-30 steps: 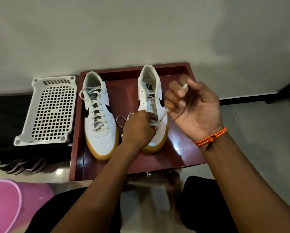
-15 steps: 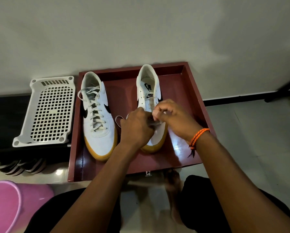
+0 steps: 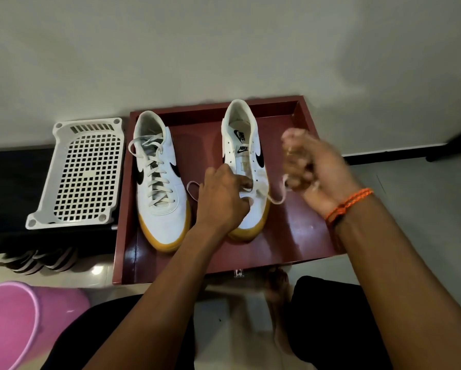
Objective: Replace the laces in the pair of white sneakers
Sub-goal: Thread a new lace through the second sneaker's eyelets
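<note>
left grip point(image 3: 225, 197) curled, right grip point(image 3: 308, 164) fisted, blurred

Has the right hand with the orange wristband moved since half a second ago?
Yes. The right hand has pulled rightward, off the partly laced white sneaker, drawing the white lace.

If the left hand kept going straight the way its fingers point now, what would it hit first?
The left hand points right, across the lower eyelets of the right sneaker, where it already pinches the lace. Past the shoe, the blurred right hand would probably come next, though its height is unclear.
</note>
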`<act>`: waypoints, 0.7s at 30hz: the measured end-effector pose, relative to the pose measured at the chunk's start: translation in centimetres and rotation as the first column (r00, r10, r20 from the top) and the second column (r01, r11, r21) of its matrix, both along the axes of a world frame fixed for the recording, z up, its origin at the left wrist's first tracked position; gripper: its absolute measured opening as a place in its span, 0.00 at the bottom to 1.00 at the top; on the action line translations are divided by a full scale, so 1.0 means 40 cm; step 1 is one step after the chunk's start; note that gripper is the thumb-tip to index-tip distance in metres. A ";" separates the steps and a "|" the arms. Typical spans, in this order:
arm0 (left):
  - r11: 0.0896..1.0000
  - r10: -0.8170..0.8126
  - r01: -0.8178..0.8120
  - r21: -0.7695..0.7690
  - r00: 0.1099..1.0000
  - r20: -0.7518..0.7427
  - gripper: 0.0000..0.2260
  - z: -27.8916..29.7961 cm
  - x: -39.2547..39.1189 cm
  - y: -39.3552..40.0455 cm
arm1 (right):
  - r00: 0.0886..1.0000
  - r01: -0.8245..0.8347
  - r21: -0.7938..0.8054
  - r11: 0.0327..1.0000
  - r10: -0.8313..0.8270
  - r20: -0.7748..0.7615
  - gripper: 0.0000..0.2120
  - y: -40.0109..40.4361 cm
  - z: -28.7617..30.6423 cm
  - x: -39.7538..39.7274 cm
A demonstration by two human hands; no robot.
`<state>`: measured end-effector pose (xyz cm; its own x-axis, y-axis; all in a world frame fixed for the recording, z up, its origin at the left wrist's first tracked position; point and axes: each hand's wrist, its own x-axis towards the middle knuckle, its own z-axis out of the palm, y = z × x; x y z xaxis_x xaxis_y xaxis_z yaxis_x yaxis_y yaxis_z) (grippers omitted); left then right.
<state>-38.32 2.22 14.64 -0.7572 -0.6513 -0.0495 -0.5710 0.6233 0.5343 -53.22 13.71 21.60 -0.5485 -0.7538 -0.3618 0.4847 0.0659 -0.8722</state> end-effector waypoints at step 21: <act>0.999 0.036 -0.029 0.045 0.988 -0.150 0.25 -0.002 0.012 -0.009 | 0.983 -0.139 -0.010 0.990 0.137 -0.125 0.12 -0.020 -0.013 0.042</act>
<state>-37.86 1.87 14.57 -0.7366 -0.6754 0.0351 -0.5018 0.5806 0.6412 -51.52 12.90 21.07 -0.4787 -0.8313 -0.2825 0.3600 0.1076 -0.9267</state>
